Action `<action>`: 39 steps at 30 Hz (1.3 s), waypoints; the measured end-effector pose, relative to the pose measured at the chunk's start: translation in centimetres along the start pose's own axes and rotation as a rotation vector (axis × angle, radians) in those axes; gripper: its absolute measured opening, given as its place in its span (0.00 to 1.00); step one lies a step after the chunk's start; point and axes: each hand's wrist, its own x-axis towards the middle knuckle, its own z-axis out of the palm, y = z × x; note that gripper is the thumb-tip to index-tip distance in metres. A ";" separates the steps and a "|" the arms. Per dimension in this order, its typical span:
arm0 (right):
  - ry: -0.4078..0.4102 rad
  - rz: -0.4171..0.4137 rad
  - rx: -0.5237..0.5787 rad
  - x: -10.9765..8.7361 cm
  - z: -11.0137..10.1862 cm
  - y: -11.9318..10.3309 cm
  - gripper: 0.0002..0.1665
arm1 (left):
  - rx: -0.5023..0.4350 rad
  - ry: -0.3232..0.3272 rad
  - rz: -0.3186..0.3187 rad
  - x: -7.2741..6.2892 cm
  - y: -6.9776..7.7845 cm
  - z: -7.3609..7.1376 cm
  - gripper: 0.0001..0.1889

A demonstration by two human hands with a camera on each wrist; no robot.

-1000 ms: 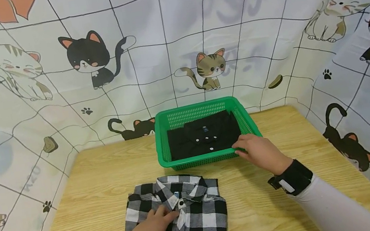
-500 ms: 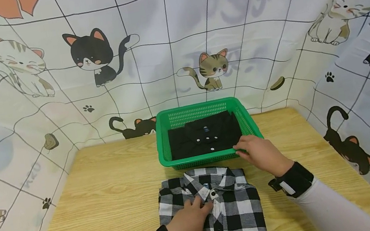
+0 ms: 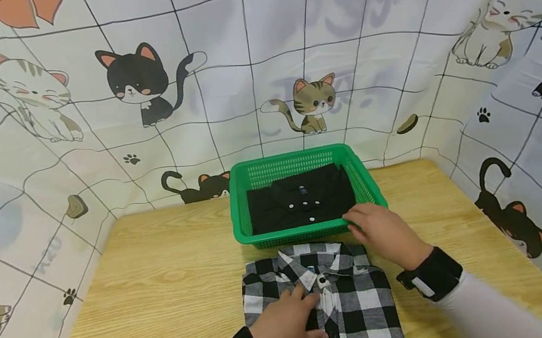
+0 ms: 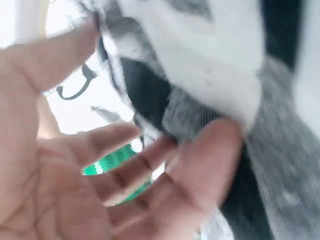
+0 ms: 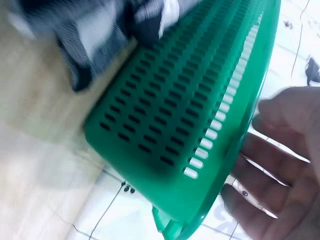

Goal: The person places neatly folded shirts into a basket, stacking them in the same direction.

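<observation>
A folded black-and-white checked shirt (image 3: 361, 302) lies collar-forward on the table. My left hand (image 3: 285, 323) rests on its front left of the buttons, fingers spread; in the left wrist view, the loosely bent fingers (image 4: 215, 160) touch the checked cloth (image 4: 205, 60). Behind the shirt stands a green plastic basket (image 3: 281, 233) holding a folded black shirt (image 3: 276, 203) with white buttons. My right hand (image 3: 385, 233) holds the basket's front rim near its right corner. In the right wrist view, the right hand's fingers (image 5: 270, 150) reach over the rim, some tips partly hidden behind it.
The wooden table (image 3: 161, 281) ends against a hanging cloth printed with cartoon cats (image 3: 140, 83) and grid lines. The basket stands close to the back edge. The checked shirt's collar is right in front of the basket.
The checked shirt and my left hand on it have slid right, until the shirt lies in front of the basket. The right hand and the basket have hardly moved.
</observation>
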 end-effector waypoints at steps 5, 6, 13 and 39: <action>-0.062 0.123 0.182 -3.7 -0.6 -1.6 0.25 | -0.295 0.215 -0.061 -2.8 -2.8 -1.7 0.27; -0.107 0.171 0.262 -4.5 -0.6 -1.8 0.27 | -0.366 0.262 -0.097 -3.5 -3.5 -1.9 0.27; -0.427 0.653 0.962 -8.8 0.1 -1.3 0.46 | -1.012 0.357 -0.343 -6.8 -7.4 -0.5 0.33; -0.495 0.865 1.647 -9.8 2.4 -1.1 0.25 | -1.437 0.153 -0.268 -5.0 -9.6 2.1 0.23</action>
